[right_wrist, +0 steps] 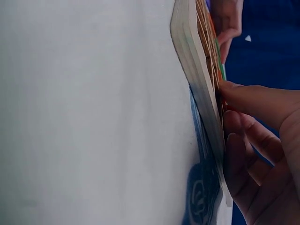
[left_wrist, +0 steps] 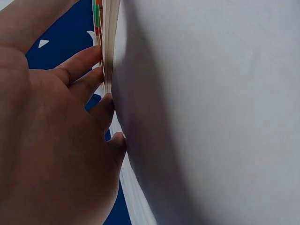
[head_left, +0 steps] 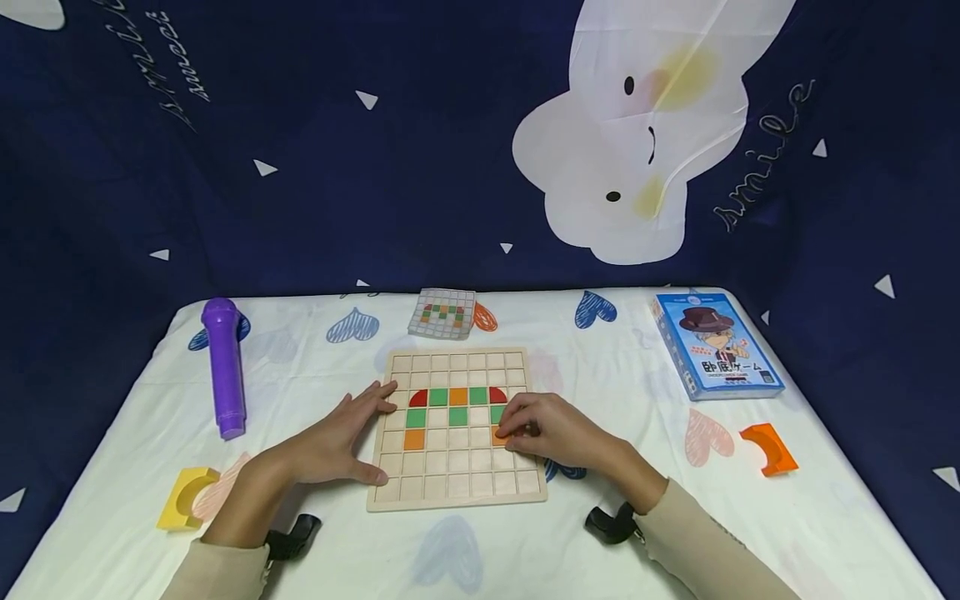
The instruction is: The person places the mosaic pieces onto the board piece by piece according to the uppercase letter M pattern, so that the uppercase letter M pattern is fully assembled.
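Observation:
A square wooden grid board (head_left: 450,492) lies on the cloth between both hands. Green, orange and red tiles fill some of its cells: a row with a red rounded piece (head_left: 497,395) at one end, plus tiles below it. My left hand (head_left: 322,442) is spread along the board's left side, fingertips at the upper edge and thumb at the lower left. At the board's right side my right hand (head_left: 555,429) pinches an orange square tile (head_left: 498,437) at its cell, fingers bent and partly covering it. Another orange tile (head_left: 414,439) sits at the left.
Behind the board lies a small pattern card (head_left: 442,315) showing a similar coloured layout. A purple microphone (head_left: 225,367) and a yellow arch block (head_left: 183,500) are at left. On the right are a blue game box (head_left: 716,346) and an orange arch block (head_left: 771,450).

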Demonstrator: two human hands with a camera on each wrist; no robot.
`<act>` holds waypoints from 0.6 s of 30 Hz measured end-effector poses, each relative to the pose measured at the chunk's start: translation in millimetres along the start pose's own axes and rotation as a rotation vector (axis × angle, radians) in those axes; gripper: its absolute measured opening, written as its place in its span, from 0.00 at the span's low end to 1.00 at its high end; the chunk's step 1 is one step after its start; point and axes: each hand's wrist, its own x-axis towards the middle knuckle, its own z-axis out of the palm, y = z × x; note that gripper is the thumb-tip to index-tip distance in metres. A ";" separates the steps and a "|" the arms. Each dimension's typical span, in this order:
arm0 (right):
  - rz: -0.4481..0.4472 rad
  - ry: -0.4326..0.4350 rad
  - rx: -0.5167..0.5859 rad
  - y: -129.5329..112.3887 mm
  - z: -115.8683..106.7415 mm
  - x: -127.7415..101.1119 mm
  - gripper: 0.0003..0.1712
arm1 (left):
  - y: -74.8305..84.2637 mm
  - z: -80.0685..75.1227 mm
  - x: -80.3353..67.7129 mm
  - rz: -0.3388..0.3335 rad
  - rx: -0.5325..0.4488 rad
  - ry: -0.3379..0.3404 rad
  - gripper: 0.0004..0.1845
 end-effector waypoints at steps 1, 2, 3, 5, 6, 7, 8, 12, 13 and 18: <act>0.002 -0.001 0.000 0.0 0.0 0.1 0.09 | 0.5 -0.2 -0.4 -0.002 -0.003 0.002 0.65; 0.003 -0.001 -0.001 0.2 0.0 0.2 0.09 | 0.8 -0.2 -0.7 0.001 -0.006 0.004 0.65; 0.003 -0.001 -0.001 0.4 0.0 0.2 0.09 | 1.1 -0.1 -0.9 0.003 -0.009 0.006 0.65; 0.000 -0.001 0.002 1.3 0.0 -0.1 0.09 | 0.9 0.2 -1.0 0.010 -0.012 0.006 0.65; -0.001 -0.001 0.005 1.9 0.0 -0.3 0.09 | 1.1 0.6 -0.9 0.015 -0.012 0.007 0.65; -0.003 0.000 0.007 2.5 0.0 -0.7 0.09 | 1.3 1.0 -0.6 0.011 -0.012 0.005 0.65; -0.005 0.001 0.008 3.2 0.0 -1.0 0.09 | 1.6 1.6 -0.3 0.008 -0.013 0.004 0.65; -0.009 0.009 0.020 5.0 -0.3 -3.3 0.09 | 1.7 3.6 2.1 0.008 -0.004 0.002 0.66; -0.010 0.010 0.024 5.1 -0.4 -3.8 0.09 | 1.6 3.8 2.5 0.004 -0.002 0.002 0.66; -0.019 0.012 0.041 5.6 -0.9 -5.5 0.09 | 1.7 4.5 4.3 0.001 0.009 -0.004 0.66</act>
